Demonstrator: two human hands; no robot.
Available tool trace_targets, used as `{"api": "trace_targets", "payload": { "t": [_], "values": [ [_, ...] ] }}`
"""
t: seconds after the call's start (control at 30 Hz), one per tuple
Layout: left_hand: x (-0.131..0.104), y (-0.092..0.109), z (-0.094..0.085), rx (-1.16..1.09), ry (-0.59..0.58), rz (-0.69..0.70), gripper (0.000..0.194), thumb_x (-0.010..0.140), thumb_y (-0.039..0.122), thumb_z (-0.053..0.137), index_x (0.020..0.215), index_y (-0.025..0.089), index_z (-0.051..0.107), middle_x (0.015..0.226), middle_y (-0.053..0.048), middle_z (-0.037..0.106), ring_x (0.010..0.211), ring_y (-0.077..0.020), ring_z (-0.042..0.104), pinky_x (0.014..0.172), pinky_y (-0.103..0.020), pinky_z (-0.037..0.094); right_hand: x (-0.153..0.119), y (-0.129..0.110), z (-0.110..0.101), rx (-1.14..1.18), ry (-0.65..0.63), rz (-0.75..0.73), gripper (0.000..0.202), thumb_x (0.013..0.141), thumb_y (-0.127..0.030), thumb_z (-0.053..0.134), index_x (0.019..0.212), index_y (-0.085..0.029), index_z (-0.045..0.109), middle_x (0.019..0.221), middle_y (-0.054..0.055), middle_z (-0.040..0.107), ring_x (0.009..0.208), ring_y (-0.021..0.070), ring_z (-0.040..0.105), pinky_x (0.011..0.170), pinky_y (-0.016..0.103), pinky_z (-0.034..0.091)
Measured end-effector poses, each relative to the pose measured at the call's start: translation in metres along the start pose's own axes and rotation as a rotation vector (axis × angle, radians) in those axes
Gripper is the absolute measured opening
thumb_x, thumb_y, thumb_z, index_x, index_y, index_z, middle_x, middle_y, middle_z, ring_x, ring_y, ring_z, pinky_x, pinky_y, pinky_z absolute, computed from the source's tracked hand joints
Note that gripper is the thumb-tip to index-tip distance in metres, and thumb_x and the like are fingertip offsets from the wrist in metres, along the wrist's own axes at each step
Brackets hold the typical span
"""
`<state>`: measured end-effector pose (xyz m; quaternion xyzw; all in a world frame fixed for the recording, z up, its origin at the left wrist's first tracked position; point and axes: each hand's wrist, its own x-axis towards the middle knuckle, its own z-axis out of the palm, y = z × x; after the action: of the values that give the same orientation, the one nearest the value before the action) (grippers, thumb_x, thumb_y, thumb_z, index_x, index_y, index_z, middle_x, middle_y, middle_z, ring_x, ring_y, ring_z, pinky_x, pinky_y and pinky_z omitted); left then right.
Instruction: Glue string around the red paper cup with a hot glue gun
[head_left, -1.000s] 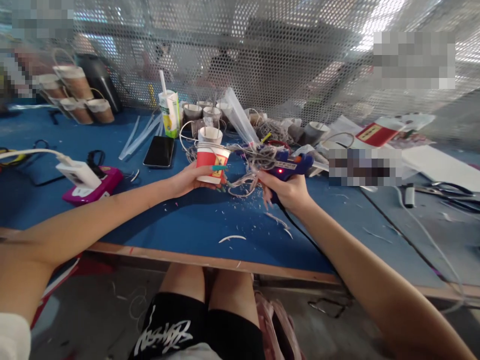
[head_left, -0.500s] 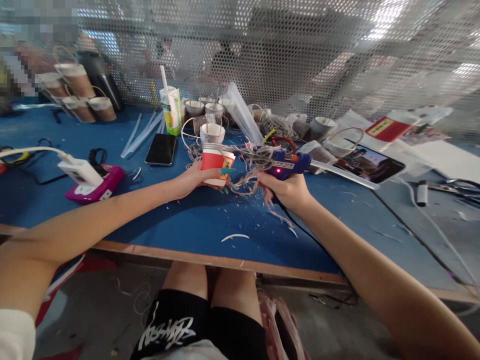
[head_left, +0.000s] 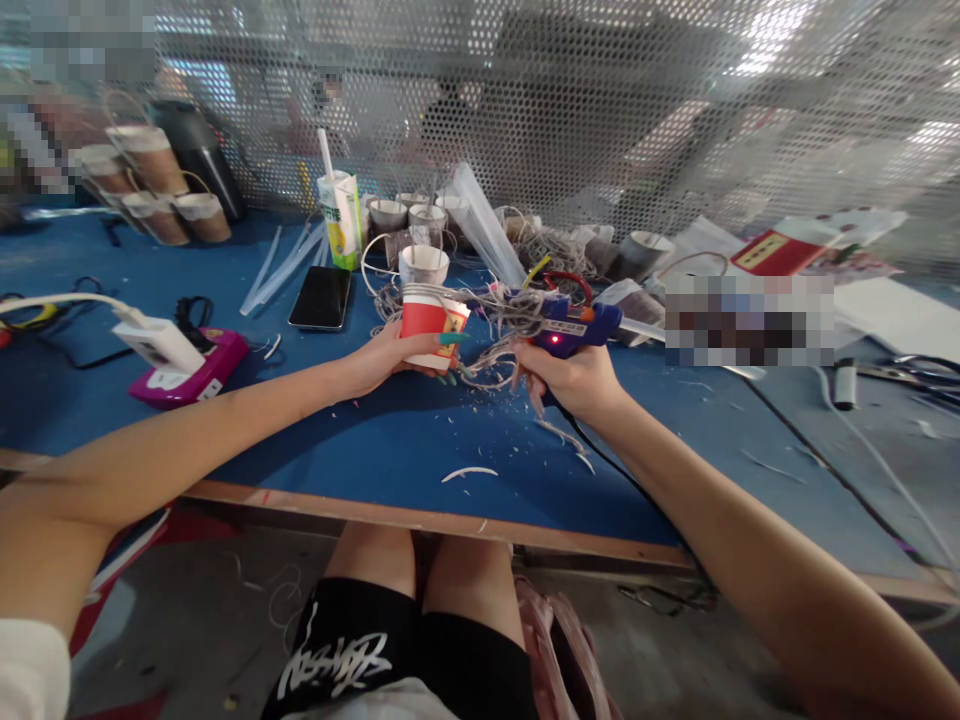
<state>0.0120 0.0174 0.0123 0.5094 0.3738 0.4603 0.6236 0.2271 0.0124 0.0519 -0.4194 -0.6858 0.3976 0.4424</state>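
Note:
A red and white paper cup (head_left: 421, 318) is gripped by my left hand (head_left: 386, 358), thumb across its front. The cup tilts slightly, and grey cord lies at its rim. My right hand (head_left: 574, 378) is wrapped round the handle of a blue glue gun (head_left: 581, 328), whose small red light glows. A clear glue stick (head_left: 641, 330) pokes out of its back end. The gun's front points left at the cup, tangled with strands of grey cord (head_left: 521, 308), so its tip is hidden. Whether tip and cup touch, I cannot tell.
Behind the hands stand several small cups (head_left: 426, 262) and clear glue sticks (head_left: 487, 230). To the left are a black phone (head_left: 321, 297), a drink carton (head_left: 341, 222) and a purple power strip (head_left: 196, 372). Scraps litter the blue tabletop (head_left: 360, 450). A perforated metal screen (head_left: 555, 120) rises at the back.
Both hands, the cup and the glue gun stay almost where they were. The whole view has shifted very slightly.

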Motion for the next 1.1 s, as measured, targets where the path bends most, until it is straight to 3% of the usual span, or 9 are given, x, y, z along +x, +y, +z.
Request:
{"api": "trace_targets", "payload": {
  "t": [0.43, 1.1],
  "values": [
    [-0.0006, 0.0031, -0.0010, -0.007, -0.024, -0.007, 0.047, 0.060, 0.044, 0.080, 0.089, 0.010, 0.066, 0.081, -0.010, 0.074, 0.070, -0.0161, 0.070, 0.065, -0.026, 0.054, -0.0027, -0.0085, 0.0001, -0.032, 0.019, 0.059, 0.010, 0.066, -0.020, 0.060, 0.060, -0.021, 0.051, 0.039, -0.006, 0.047, 0.030, 0.0079, 0.041, 0.033, 0.023, 0.037],
    [0.0015, -0.0019, -0.0094, -0.029, -0.062, 0.020, 0.048, 0.067, 0.049, 0.074, 0.094, 0.010, 0.067, 0.086, -0.012, 0.076, 0.071, -0.0164, 0.069, 0.070, -0.029, 0.055, -0.0028, -0.0055, -0.0041, -0.063, 0.033, 0.052, 0.013, 0.065, -0.019, 0.058, 0.055, -0.022, 0.049, 0.039, -0.004, 0.048, 0.032, 0.0108, 0.047, 0.035, 0.024, 0.039]
  ]
}}
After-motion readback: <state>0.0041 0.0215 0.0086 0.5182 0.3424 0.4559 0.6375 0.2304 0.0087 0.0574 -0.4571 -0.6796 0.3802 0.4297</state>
